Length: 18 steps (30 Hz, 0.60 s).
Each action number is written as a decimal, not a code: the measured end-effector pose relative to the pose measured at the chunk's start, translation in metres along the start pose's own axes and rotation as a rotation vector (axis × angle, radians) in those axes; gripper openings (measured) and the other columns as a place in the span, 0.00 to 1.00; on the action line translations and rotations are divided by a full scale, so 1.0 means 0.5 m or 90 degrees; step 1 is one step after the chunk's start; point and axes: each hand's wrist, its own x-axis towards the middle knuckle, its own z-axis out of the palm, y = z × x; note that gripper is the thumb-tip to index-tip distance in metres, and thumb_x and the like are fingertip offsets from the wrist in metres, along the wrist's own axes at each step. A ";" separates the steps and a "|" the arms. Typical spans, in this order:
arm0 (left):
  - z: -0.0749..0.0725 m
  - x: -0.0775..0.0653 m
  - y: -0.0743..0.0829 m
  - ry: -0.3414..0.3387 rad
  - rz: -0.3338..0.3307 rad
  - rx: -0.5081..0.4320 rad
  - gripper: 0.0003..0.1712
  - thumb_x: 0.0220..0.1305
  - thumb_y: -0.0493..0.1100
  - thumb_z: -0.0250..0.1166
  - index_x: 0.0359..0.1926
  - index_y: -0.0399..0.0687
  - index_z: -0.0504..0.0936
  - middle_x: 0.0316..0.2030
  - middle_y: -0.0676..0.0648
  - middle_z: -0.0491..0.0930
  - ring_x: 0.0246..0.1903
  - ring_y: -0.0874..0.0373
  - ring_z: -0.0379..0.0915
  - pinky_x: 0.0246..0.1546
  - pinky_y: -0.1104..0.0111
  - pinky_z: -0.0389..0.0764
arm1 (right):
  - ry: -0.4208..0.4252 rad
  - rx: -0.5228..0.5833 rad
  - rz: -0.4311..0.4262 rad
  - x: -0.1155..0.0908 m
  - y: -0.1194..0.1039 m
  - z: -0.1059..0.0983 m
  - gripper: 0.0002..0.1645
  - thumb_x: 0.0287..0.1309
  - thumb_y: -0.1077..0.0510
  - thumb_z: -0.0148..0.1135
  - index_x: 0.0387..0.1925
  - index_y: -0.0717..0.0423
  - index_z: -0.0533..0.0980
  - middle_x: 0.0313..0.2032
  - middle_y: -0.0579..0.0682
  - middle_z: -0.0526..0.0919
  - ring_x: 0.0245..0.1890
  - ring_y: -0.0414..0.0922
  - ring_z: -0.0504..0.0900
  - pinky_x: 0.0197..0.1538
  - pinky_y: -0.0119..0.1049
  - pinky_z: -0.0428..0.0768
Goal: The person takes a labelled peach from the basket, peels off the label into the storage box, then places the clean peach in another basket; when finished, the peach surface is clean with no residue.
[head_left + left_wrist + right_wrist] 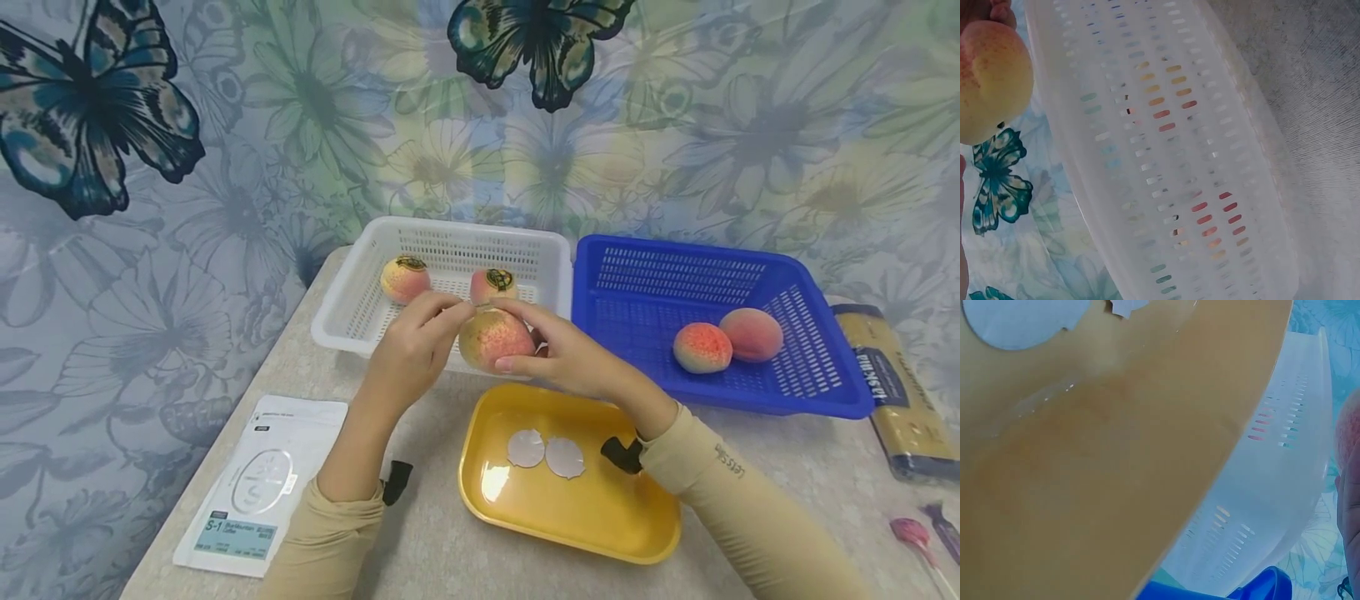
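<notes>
A yellow-and-pink peach (495, 340) is held up at the front edge of the white basket. My right hand (570, 350) grips it from the right, thumb low on its front and fingers over the top. The left hand (416, 346) has curled fingers, with fingertips right at the peach's upper left edge; I cannot tell whether they pinch anything there. At the left edge of the left wrist view, the peach (994, 84) shows a tiny dark spot on its lower rim. Part of the right hand (1350, 512) shows beside the peach in the right wrist view.
Two peaches with dark stickers sit in the white basket (555, 250). The blue basket (630, 308) holds two peaches. Two round pale stickers (546, 452) lie in the yellow tray (570, 521). A white pouch (258, 483), a yellow pack (900, 392) and a lollipop (911, 533) lie around.
</notes>
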 end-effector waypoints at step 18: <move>-0.012 0.003 -0.001 0.001 -0.193 -0.130 0.11 0.59 0.33 0.70 0.44 0.38 0.84 0.38 0.44 0.87 0.32 0.56 0.81 0.37 0.66 0.85 | 0.078 -0.033 0.051 -0.025 0.003 -0.034 0.45 0.61 0.50 0.68 0.75 0.45 0.58 0.59 0.48 0.74 0.41 0.48 0.77 0.45 0.43 0.83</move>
